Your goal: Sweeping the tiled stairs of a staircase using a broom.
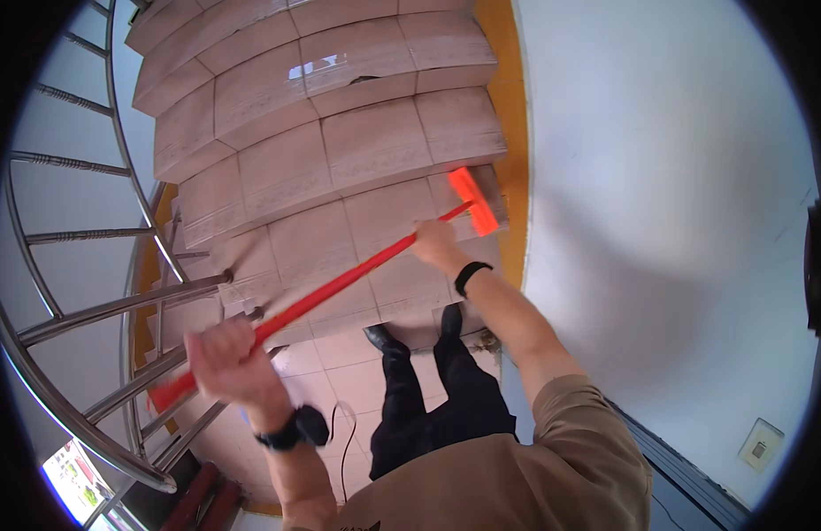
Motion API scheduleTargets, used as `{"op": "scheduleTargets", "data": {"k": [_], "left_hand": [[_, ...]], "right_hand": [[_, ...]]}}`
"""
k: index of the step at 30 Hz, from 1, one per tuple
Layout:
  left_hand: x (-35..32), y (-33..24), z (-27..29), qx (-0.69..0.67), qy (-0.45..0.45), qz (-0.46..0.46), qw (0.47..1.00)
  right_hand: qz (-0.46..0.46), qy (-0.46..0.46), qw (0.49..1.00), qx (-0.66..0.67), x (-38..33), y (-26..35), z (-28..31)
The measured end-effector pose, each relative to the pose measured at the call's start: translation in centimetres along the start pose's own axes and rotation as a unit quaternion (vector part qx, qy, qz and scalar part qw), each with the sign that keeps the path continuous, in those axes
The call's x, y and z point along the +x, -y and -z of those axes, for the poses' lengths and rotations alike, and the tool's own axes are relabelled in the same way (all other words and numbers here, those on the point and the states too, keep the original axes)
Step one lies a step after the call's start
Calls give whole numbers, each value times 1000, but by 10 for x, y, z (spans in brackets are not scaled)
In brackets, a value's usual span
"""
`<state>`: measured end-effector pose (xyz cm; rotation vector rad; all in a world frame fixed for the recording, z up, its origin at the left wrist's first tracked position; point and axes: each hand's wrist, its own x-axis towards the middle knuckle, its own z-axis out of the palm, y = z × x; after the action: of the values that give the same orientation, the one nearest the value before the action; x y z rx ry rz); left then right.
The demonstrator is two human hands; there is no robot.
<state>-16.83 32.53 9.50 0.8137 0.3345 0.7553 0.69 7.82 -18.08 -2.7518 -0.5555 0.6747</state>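
Slanting across the stairs is a long red pole with an orange bar-shaped head [475, 202], like a broom or mop; its underside is hidden, so I cannot tell which. My left hand [229, 363], slightly blurred, wraps round the pole near its lower-left end, beside the metal railing. Closer to the orange head, my right hand [437, 243] is closed round the pole. The head is over a tiled stair tread [388, 217] at the right, close to the wall side. A black band circles each wrist, and a dark round piece sits on the left one.
Pinkish tiled steps [278, 159] rise ahead of my feet. A curved metal railing [83, 319] runs along the left. On the right, an orange-brown skirting [506, 133] edges the white wall [623, 115]. A thin dark cord [344, 442] hangs near my legs.
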Motion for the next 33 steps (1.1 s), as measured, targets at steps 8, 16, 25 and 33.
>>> {"op": "scheduleTargets", "data": {"k": [8,16,25,33], "left_hand": [[-62,-6,-9,5,24,-38,999],[18,34,-35,-9,48,6,999],[-81,-29,-11,22,27,-24,999],[-83,15,-31,16,84,-56,995]], "right_hand": [[-47,-2,999,14,-53,-22,18],[-70,-10,997,9,3,-37,27],[45,58,997,5,-50,-6,-7],[-28,-25,999,37,-49,-46,24]]}}
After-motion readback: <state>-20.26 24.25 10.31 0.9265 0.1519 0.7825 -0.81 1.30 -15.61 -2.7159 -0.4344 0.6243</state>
